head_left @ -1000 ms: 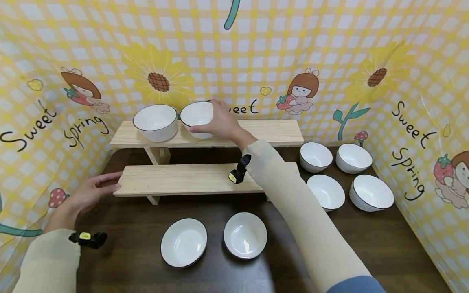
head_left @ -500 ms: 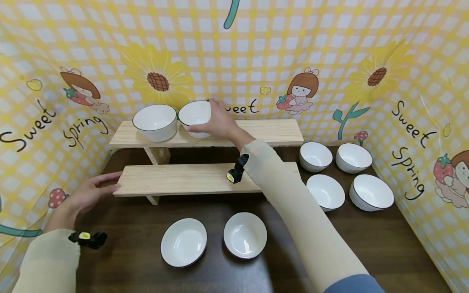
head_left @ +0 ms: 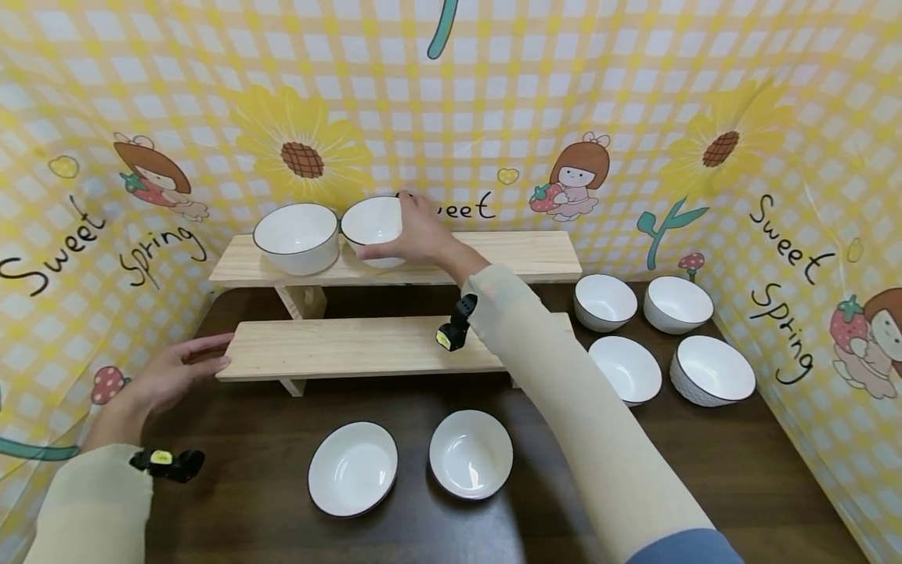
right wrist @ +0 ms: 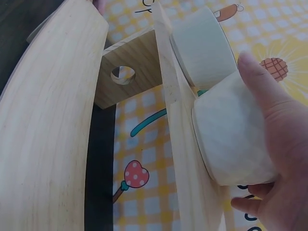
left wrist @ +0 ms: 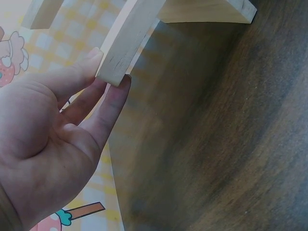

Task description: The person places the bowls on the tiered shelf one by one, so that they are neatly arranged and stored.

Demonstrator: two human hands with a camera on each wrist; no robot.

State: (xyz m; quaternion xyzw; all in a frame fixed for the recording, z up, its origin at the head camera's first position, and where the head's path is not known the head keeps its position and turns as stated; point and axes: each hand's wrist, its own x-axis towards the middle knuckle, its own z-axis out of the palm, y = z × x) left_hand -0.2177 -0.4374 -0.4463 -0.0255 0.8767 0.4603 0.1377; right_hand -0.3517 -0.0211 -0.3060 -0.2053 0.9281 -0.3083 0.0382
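Observation:
A white bowl with a dark rim point(head_left: 369, 220) sits on the upper board point(head_left: 521, 249) of a two-tier wooden shelf. My right hand point(head_left: 426, 235) grips its right side, thumb in front and fingers behind; the right wrist view shows the bowl's faceted outer wall point(right wrist: 236, 137). Close on its left stands another white bowl point(head_left: 296, 239), smoother and slightly larger. At the left end of the lower board point(head_left: 352, 346), my left hand point(head_left: 169, 376) pinches the wood. The left wrist view shows the thumb on one face of the board end point(left wrist: 120, 57) and fingertips on the other.
Two white bowls, a left one point(head_left: 353, 470) and a right one point(head_left: 470, 454), stand on the dark table point(head_left: 247, 501) before the shelf. Several more bowls, one textured point(head_left: 712, 372), are grouped right of it. Yellow checked cloth point(head_left: 451, 102) walls the back and sides.
The bowl in my right hand has slid slightly left, nearer the other bowl on the upper board. My left hand has stayed on the board end.

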